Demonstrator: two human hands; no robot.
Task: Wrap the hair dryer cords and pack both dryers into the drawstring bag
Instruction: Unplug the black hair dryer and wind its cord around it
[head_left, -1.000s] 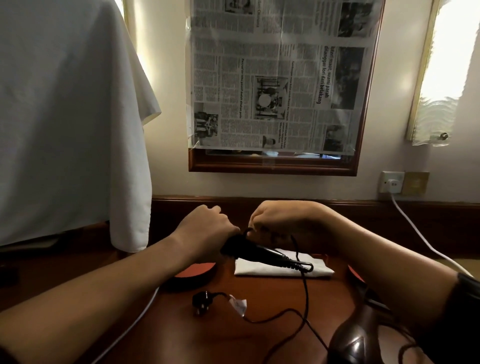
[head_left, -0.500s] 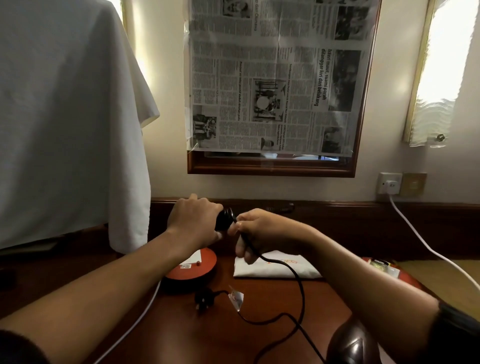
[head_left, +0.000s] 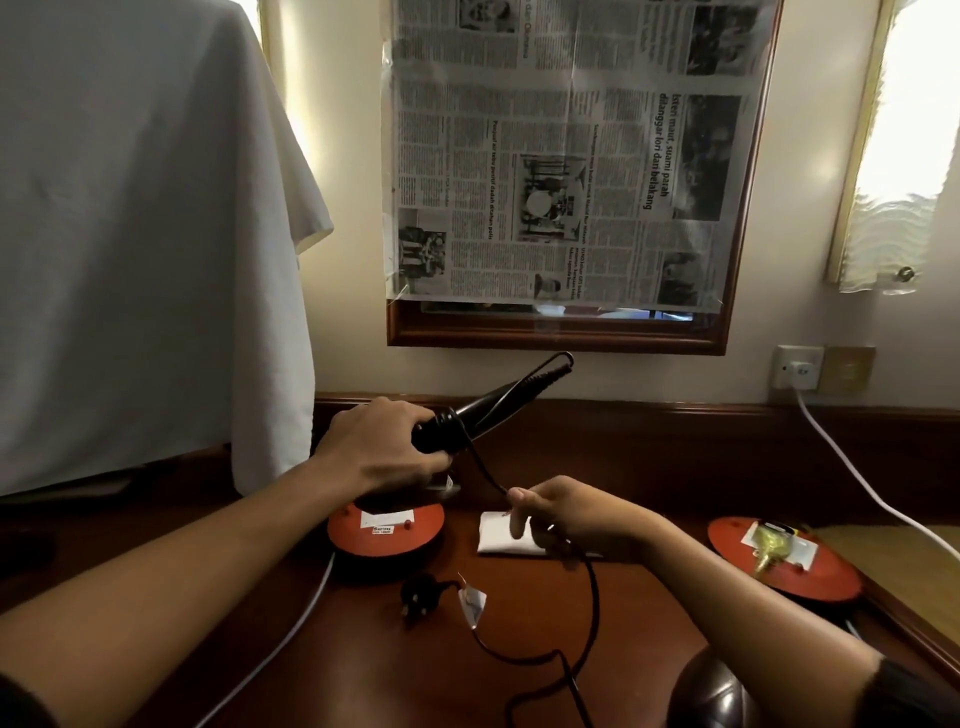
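My left hand grips a black hair dryer by its body, the handle's tapered end and hanging loop tilted up to the right. Its black cord drops from the handle, passes through my right hand, which pinches it, then loops over the desk to the black plug with a white tag. The rounded dark brown body of a second dryer shows at the bottom edge. A folded white cloth, possibly the drawstring bag, lies flat behind my right hand.
Two red round discs sit on the wooden desk, one under my left hand and one at the right with a small packet on it. White cables run from the wall socket and the left disc. A white cloth hangs at left.
My hands have separated. The left hand swung the dryer's handle end up and to the right, and the right hand slid down along the cord toward me.
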